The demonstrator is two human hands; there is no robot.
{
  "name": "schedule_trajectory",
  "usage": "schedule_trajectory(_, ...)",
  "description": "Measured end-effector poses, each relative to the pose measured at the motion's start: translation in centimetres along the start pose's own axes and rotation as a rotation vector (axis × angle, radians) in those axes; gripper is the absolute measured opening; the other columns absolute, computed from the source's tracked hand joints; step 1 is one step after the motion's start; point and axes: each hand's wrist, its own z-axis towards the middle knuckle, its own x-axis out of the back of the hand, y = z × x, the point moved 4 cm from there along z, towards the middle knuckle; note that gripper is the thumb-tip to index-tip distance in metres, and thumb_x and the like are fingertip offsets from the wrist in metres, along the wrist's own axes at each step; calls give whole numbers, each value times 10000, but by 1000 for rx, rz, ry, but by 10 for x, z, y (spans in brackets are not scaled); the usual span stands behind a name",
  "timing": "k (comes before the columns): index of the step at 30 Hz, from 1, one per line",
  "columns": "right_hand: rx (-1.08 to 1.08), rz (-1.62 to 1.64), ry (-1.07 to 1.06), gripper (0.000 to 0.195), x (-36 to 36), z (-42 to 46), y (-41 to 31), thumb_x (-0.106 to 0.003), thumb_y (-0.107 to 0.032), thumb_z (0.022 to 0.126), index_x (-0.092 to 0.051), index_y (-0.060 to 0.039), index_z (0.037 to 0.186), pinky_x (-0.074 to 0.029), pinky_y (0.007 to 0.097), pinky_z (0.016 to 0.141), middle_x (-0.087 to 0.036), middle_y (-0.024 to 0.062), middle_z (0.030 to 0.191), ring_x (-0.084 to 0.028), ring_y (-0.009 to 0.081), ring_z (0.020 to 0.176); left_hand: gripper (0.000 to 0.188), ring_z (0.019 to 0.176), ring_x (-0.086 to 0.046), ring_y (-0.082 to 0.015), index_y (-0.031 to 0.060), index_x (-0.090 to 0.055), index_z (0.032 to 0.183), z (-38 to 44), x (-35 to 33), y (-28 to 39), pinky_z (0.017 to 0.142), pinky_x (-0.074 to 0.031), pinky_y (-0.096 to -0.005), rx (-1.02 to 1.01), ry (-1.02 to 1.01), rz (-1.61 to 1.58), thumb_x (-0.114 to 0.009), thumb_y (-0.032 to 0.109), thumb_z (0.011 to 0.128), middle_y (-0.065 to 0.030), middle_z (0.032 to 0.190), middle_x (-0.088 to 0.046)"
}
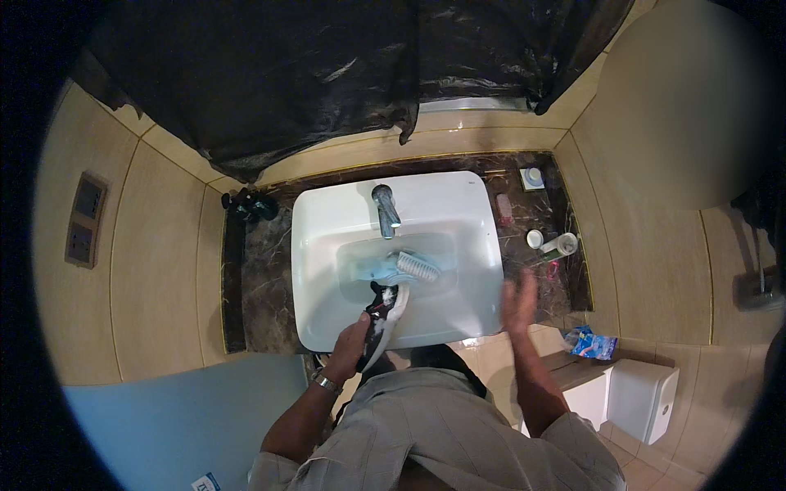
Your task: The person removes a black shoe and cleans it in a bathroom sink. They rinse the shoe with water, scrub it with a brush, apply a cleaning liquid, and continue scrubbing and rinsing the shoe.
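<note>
A black shoe with a white sole (384, 325) is in my left hand (350, 348), held over the near part of a white ceramic sink (313, 264). White foam clings to its upper. Bluish water stands in the basin, with a white scrubbing brush (419, 266) and a light-blue item (374, 269) that I cannot identify. A dark metal faucet (385, 212) rises behind them. My right hand (519, 301) is beside the sink's right rim, fingers spread and slightly blurred, holding nothing visible. A clear container (560, 245) lies beyond it on the dark marble counter (267, 276).
A white lid (535, 239), a pinkish bar (505, 210) and a small round jar (533, 178) lie on the counter's right side. Dark bottles (249, 205) stand at its left. Below right are a blue packet (592, 344) and a white toilet (642, 399).
</note>
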Motion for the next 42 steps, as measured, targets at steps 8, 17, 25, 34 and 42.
schedule_trajectory(8, 419, -90, -633, 773, -86, -70, -251, -682, -386, 946, -393, -15, 1559, -203, 589, 1246, -383, 215, 1620, -272, 435, 1538, 653, 865, -658, -171, 29, -688, 1166, 12, 13, 8, 768, -510, -327, -82, -92, 57, -413, 615, 1080, -90, 984, -707)
schedule_trajectory(17, 468, -114, -859, 810, -101, -144, -298, -671, -357, 966, -309, -7, 1601, -150, 653, 1245, -239, 194, 1707, -143, 401, 1605, 657, 916, -638, -214, -27, -682, 1100, -13, 52, 17, 827, -512, -374, -163, -104, -116, -385, 559, 1109, -148, 987, -704)
schedule_trajectory(25, 699, -56, -993, 761, -109, -178, -326, -699, -328, 957, -380, -17, 1575, -174, 647, 1239, -371, 189, 1655, -255, 355, 1587, 435, 1065, -655, -407, -86, -473, 1365, 7, 115, 1, 930, -514, -482, -542, -209, 351, -527, 184, 1028, -259, 1154, -683)
schedule_trajectory(34, 650, -134, -859, 754, -140, -178, -331, -660, -358, 973, -371, -35, 1590, -123, 634, 1255, -364, 177, 1659, -218, 332, 1601, 542, 1053, -690, -342, -23, -545, 1342, 34, 136, -18, 948, -528, -435, -288, -176, 347, -376, 443, 1123, -203, 1121, -716)
schedule_trajectory(42, 708, -185, -1050, 672, -126, -201, -359, -692, -372, 957, -461, -93, 1523, -175, 679, 1225, -474, 131, 1575, -324, 313, 1556, 805, 1009, -652, -213, -26, -674, 1190, 50, 130, -11, 880, -534, -383, -52, -222, -286, -349, 698, 1057, -114, 1078, -702)
